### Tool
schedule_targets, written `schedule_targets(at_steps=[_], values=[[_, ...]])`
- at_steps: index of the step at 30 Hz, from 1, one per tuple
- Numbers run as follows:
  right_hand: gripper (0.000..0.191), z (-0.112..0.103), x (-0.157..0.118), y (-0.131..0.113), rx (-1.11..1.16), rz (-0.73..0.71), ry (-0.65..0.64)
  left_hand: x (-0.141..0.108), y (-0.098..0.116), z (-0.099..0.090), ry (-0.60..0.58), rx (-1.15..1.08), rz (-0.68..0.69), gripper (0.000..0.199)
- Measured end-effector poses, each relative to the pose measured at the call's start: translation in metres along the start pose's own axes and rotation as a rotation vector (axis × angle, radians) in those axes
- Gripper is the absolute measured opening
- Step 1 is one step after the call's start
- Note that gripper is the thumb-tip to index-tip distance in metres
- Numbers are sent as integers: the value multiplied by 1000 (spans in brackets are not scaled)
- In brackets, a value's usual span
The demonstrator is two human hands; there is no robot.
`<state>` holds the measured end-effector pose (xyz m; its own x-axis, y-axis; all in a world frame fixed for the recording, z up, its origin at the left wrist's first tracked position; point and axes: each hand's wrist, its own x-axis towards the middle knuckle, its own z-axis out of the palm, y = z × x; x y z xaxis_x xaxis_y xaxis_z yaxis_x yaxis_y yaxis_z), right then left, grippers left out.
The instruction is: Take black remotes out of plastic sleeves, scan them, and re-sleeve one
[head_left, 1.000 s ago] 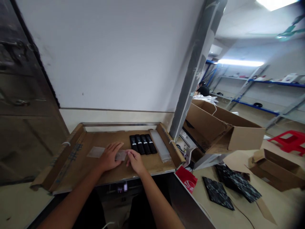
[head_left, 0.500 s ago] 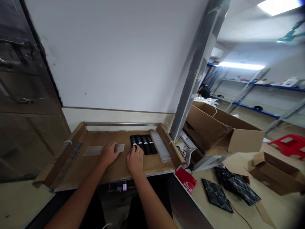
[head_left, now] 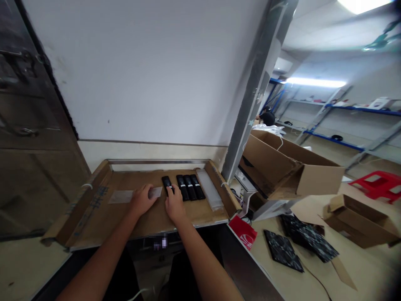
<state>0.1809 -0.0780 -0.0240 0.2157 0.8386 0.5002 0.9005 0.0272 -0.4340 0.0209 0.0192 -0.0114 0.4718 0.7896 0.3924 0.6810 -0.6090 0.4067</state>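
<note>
My left hand (head_left: 142, 201) is closed on a clear plastic sleeve (head_left: 120, 197) that lies across the cardboard-lined tray (head_left: 144, 219); the sleeve shows on both sides of the hand. My right hand (head_left: 174, 203) grips the lower part of a slim black remote control (head_left: 167, 181), just right of the sleeve's end. Three more black remotes (head_left: 189, 188) with small white labels lie side by side to the right of that hand. Beyond them, a stack of clear plastic sleeves (head_left: 210, 190) rests along the tray's right side.
Rolled cardboard edges (head_left: 78, 198) bound the tray at left and right, with a wall behind it. To the right are a large open carton (head_left: 275, 167), a red bag (head_left: 243, 232), dark patterned flat packs (head_left: 283, 251), a smaller carton (head_left: 360, 219) and a red stool (head_left: 377, 186).
My right hand has drawn the leftmost remote away from the row, leftward toward the sleeve. My left hand stays on the sleeve. The view has shifted slightly.
</note>
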Motion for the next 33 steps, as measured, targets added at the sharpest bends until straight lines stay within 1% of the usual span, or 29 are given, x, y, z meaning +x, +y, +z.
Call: schedule_targets(at_steps=[3,6,9,11,14,16,20,24,29,33], values=[[70,2,-1,3,83,6,24,-1,-1,0,27,-18,24,31],[82,3,-2,4,160,42,32,-3,-1,-1,65,-40,87,32],[83,4,-2,5,230,69,40,-4,0,-4,99,-16,135,35],[81,4,-1,7,265,91,43,-5,0,-6,133,17,115,36],[77,6,1,10,301,143,48,-5,1,-7,182,67,44,33],[73,7,1,12,315,186,46,-4,1,-6,190,92,20,30],[67,8,0,11,362,274,21,-3,0,-3,179,102,22,29],[54,3,-4,7,349,292,26,-6,0,-4,139,99,13,31],[34,-11,-11,2,358,235,15,-15,1,-7,48,115,-12,39],[27,-21,-20,1,379,282,32,-26,4,-10,-12,151,-30,42]])
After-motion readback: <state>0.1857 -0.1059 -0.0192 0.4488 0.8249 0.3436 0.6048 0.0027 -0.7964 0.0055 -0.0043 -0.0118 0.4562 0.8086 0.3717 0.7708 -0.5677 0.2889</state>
